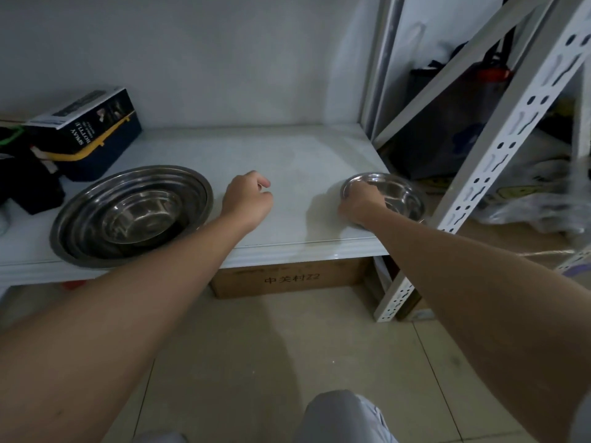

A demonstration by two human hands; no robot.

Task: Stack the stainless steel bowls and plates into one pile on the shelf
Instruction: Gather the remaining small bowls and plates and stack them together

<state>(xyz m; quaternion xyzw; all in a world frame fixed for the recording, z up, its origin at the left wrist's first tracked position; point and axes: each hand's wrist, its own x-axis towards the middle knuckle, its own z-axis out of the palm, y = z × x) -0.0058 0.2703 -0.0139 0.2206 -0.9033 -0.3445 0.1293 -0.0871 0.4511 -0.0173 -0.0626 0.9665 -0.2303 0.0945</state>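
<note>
A pile of nested stainless steel bowls and plates (131, 215) sits at the left front of the white shelf (287, 161). A single small steel plate (399, 193) lies at the shelf's right front corner. My right hand (361, 201) grips this plate's near-left rim, fingers curled over the edge. My left hand (248, 196) hovers over the bare middle of the shelf between pile and plate, fingers loosely curled, holding nothing.
A dark box with a yellow stripe (92, 132) and black items (25, 174) stand at the back left. A perforated white shelf upright (486, 174) slants at the right. A cardboard box (287, 279) sits under the shelf. Bags lie on the floor at the far right.
</note>
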